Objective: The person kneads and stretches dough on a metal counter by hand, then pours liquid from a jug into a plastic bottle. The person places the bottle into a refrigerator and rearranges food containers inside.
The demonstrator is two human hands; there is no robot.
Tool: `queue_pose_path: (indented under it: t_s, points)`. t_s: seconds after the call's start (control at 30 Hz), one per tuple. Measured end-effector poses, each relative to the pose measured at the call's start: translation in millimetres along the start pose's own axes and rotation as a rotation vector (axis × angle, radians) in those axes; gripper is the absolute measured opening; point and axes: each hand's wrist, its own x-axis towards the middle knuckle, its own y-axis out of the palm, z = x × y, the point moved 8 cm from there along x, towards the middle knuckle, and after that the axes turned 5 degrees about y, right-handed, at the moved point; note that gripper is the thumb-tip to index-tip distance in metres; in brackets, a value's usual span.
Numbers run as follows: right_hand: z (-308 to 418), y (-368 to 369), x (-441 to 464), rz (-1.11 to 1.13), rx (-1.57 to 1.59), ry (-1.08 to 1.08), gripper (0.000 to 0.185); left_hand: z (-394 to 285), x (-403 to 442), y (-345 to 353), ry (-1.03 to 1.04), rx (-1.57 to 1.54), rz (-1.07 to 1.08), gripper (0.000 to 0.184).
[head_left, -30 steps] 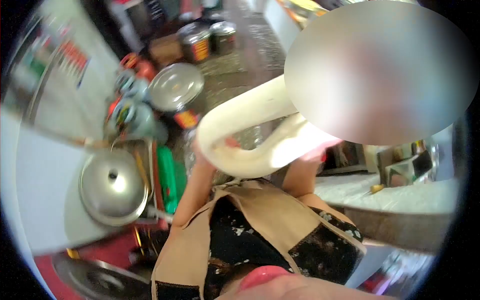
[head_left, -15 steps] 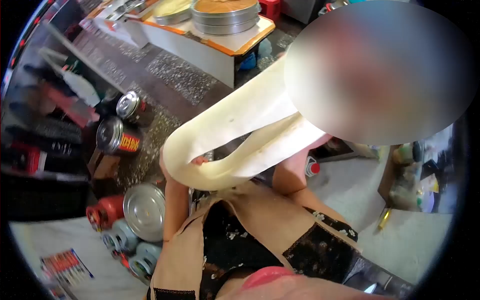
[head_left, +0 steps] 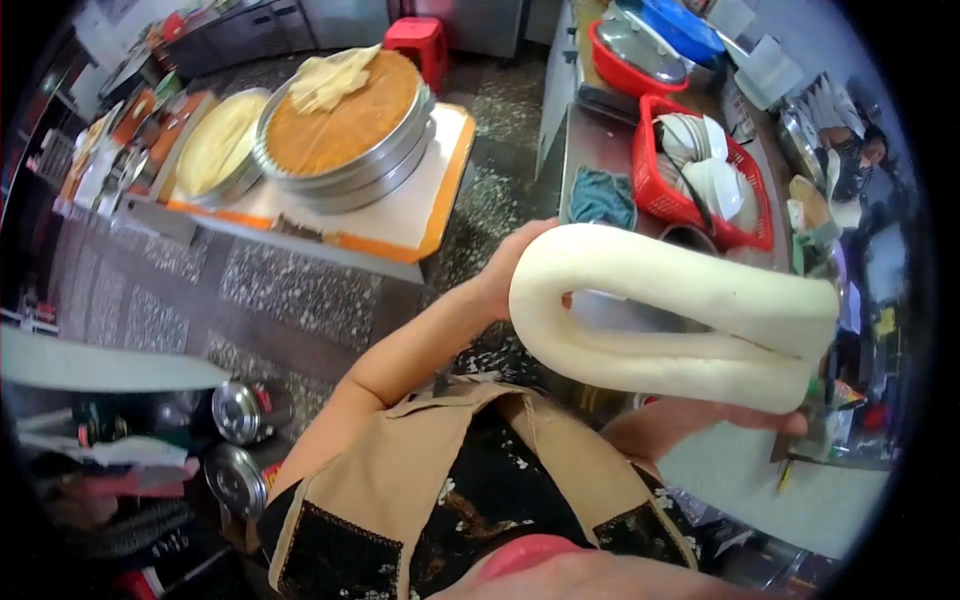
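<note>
A thick, smooth, off-white slab [head_left: 600, 260], dough-like and folded over into a long loop, is held up in front of my chest. My left hand [head_left: 508, 268] grips its rounded end, and a fingertip shows inside the loop. Beneath the other end, where the two layers come together, my right hand [head_left: 730, 415] supports it with the fingers stretched along the underside. Most of the right palm is hidden by the slab.
Ahead on the left, a table [head_left: 450, 165] bears round metal steamer trays [head_left: 380, 185] of brown and yellow cake. To the right, a counter [head_left: 590, 150] carries a red basket [head_left: 650, 195] of bowls and a teal cloth [head_left: 602, 197]. A red stool [head_left: 415, 42] stands behind.
My view has turned to the right. The slab has come closer and more level, with both ends now visible; a blurred patch covered its far end before. Both hands still hold it.
</note>
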Motion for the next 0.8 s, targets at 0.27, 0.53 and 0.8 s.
queue_pose_path:
  t_s: [0.27, 0.53, 0.8]
  points:
    - [-83, -61, 95, -0.071, -0.268, -0.257, 0.086, -122, 183, -18, -0.161, 0.084, 0.068, 0.037]
    - [-217, -124, 211, -0.02, -0.442, -0.175, 0.08, -248, 364, -64, -0.198, 0.089, 0.097, 0.034]
    - [-406, -216, 409, 0.051, -0.333, -0.132, 0.081, -455, 517, -125, -0.135, 0.063, 0.163, 0.038]
